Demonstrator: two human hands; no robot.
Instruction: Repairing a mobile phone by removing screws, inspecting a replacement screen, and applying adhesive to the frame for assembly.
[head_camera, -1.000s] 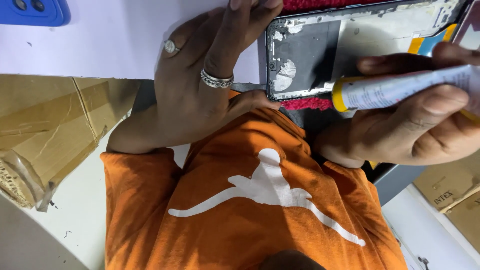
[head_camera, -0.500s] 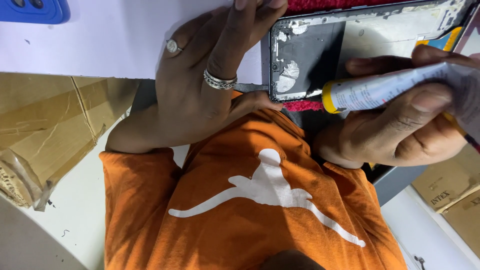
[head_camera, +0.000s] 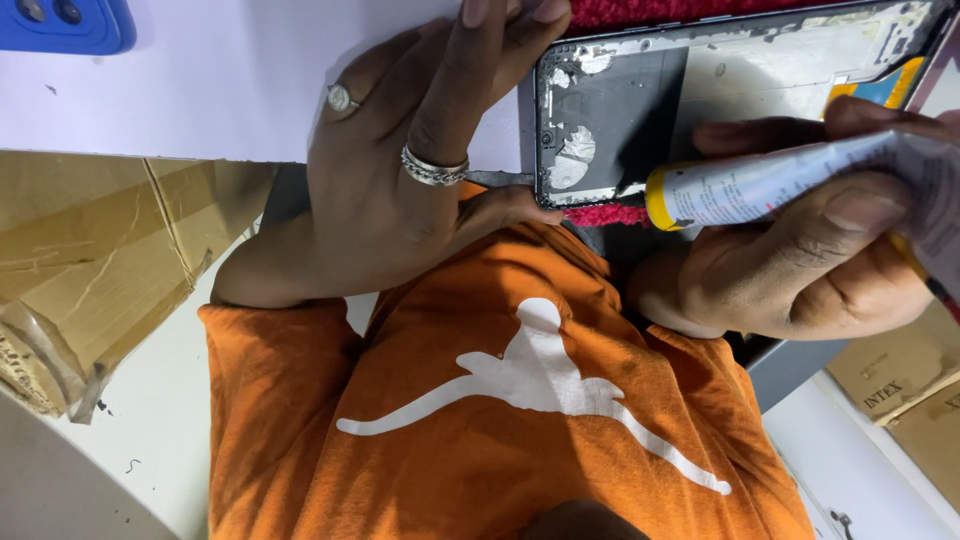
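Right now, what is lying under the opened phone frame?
Under the phone frame a red, fuzzy mat shows at its lower edge and above its top. The frame covers the rest. The left hand steadies the corner; the right hand holds a glue tube.

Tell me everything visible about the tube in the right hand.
The tube is soft, white and bluish, with a yellow collar and a fine nozzle. It lies nearly level in the right hand, thumb pressing its body. The nozzle tip meets the lower edge of the opened phone frame, which the left hand steadies.
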